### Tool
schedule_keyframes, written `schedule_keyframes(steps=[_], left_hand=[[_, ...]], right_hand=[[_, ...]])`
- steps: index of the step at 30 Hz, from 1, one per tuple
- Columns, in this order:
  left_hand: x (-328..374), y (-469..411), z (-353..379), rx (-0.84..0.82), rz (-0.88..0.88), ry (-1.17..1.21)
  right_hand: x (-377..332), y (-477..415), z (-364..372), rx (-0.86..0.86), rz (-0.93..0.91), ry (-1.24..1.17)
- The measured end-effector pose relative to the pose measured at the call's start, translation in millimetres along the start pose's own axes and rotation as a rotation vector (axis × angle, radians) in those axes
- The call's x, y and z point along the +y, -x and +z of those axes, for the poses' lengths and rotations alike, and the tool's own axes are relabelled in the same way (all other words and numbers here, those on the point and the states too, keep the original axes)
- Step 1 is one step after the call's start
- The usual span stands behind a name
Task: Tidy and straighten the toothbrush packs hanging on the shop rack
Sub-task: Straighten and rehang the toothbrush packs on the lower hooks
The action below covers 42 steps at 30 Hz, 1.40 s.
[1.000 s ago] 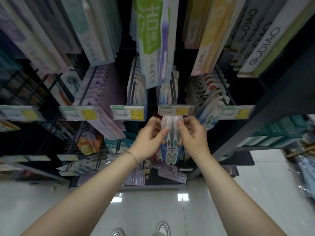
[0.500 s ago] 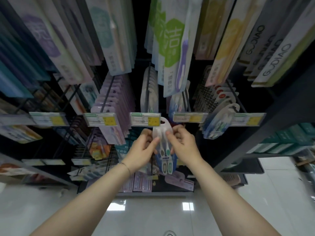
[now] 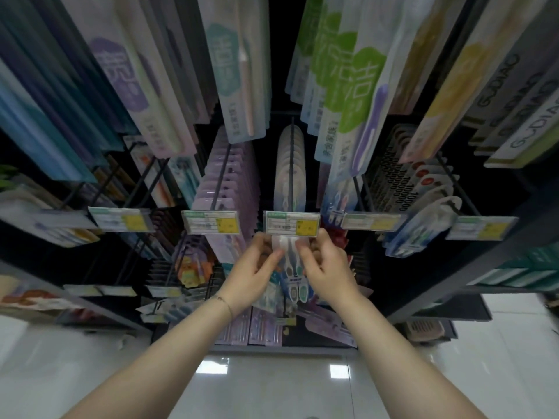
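The left hand (image 3: 254,267) and right hand (image 3: 328,267) are both pinching the toothbrush pack (image 3: 295,285) by its top, now tucking up behind the price tag (image 3: 292,223) (a moment ago it was sitting lower, beside it). I'd say it is being threaded onto that hook (image 3: 292,152).

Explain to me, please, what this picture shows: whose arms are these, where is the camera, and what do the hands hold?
There is no machine: these are a person's two bare arms. One wide-angle camera on the person's head looks forward and down, so the shelves seem bent. In front is a shop rack with toothbrush packs hanging in rows on metal pegs. The left hand, wearing a thin bracelet, and the right hand both pinch one toothbrush pack just under the middle price label. Whether it hangs on its peg, I cannot tell. Below lies a shiny tiled floor.
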<state>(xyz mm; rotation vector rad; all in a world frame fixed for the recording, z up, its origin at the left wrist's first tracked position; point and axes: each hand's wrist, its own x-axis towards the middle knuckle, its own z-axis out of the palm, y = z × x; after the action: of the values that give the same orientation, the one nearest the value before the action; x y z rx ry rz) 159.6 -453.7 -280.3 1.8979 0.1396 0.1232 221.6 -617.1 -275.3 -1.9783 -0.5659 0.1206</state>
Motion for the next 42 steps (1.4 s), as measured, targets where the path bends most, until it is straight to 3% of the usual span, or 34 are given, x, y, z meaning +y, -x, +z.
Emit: schedule_keyframes(steps=[11,19,25,31,42], left_hand=[[3,-10,-2,0.022,0.022,-0.068],[3,-8,5,0.044,0.048,-0.076],[-1,-12,5,0.053,0.038,-0.086],[-1,-31,2,0.088,-0.033,-0.051],[5,-73,14,0.323,-0.241,-0.054]], right_hand=[[1,-9,1,0.001,0.01,0.003],[4,-5,7,0.129,0.014,-0.06],[1,-10,5,0.123,0.021,-0.033],[0,-28,5,0.111,0.103,-0.142],[4,-70,16,0.201,0.199,-0.229]])
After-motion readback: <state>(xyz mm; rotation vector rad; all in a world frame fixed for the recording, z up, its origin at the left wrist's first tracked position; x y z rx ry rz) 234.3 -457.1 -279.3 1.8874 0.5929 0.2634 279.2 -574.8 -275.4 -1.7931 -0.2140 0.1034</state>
